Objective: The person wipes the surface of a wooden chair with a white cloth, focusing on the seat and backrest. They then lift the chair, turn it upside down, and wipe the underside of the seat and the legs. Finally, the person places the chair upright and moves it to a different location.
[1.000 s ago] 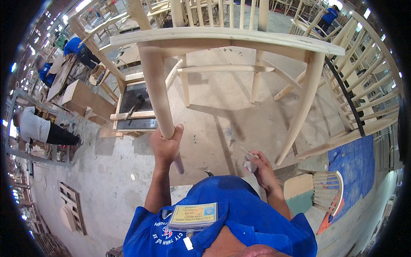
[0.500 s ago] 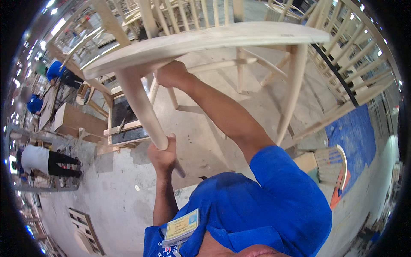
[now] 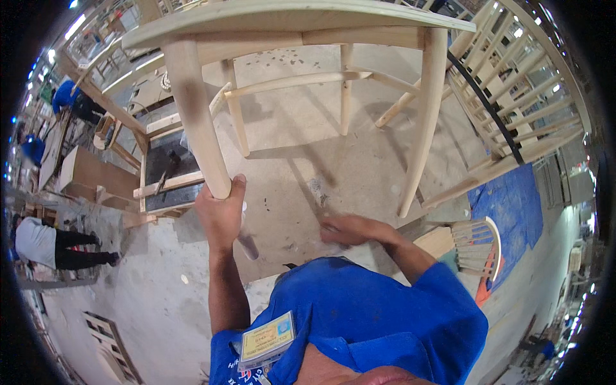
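A pale wooden chair spans the upper middle, its broad seat [image 3: 289, 19] on top and its legs running down below. My left hand [image 3: 221, 215] is closed round the lower end of the near left chair leg [image 3: 200, 122], thumb along its side. Just below that hand shows a greyish cylindrical shape [image 3: 249, 245] that I cannot identify. My right hand [image 3: 350, 232] is in front of my body, apart from the chair, with its fingers curled in and slightly blurred. What it holds, if anything, is hidden. A curved stretcher [image 3: 295, 82] joins the legs farther back.
At right stand a spindle-backed wooden piece [image 3: 513, 96], a blue sheet [image 3: 507, 205] and a small spindle-back chair [image 3: 475, 247]. Left are a wooden frame with a dark panel [image 3: 170, 170], a cardboard box [image 3: 96, 179] and a person in a light top [image 3: 45, 244].
My right hand has come away from the underside of the seat and down toward my body. My left hand stays on the leg; the chair appears higher in view.
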Demonstrator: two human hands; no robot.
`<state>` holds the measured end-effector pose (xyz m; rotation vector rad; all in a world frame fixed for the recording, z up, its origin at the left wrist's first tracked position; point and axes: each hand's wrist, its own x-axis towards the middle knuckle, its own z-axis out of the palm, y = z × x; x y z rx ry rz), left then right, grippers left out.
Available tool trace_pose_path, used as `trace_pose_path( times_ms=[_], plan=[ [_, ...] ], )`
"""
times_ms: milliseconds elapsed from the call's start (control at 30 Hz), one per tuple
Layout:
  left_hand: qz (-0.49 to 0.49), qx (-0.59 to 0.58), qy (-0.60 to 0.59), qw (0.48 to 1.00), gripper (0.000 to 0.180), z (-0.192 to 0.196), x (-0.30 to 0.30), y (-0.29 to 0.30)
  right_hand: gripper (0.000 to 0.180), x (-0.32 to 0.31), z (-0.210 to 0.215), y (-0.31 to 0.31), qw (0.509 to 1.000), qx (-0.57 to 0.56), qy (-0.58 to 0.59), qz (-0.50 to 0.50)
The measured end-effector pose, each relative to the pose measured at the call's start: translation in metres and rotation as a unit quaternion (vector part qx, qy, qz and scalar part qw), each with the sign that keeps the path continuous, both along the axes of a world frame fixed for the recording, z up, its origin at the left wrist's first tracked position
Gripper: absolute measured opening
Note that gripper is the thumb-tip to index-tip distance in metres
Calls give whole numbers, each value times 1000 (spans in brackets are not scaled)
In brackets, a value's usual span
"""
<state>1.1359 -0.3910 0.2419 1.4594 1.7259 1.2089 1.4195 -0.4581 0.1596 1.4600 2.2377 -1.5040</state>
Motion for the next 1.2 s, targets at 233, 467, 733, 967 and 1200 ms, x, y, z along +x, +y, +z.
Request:
trace_pose_path(
  times_ms=[233, 467, 733, 967, 1200],
  plan=[
    [6, 26, -65, 998, 27, -10, -2, 14, 22, 277, -6, -60, 889, 152, -419, 103],
    [55, 4, -34, 998, 31, -6, -1, 10, 36, 228, 124, 180, 832, 448, 46, -324],
    [106, 8, -13, 994, 32, 3, -1, 14, 36, 178, 135, 327, 967, 249, -28, -56],
    [147, 1, -6, 989, 36, 21, 10, 36, 43, 165, 154, 326, 972, 218, -55, -61],
    [132, -26, 6, 991, 36, 31, 19, 37, 41, 145, 170, 334, 882, 379, -274, 61]
  ],
)
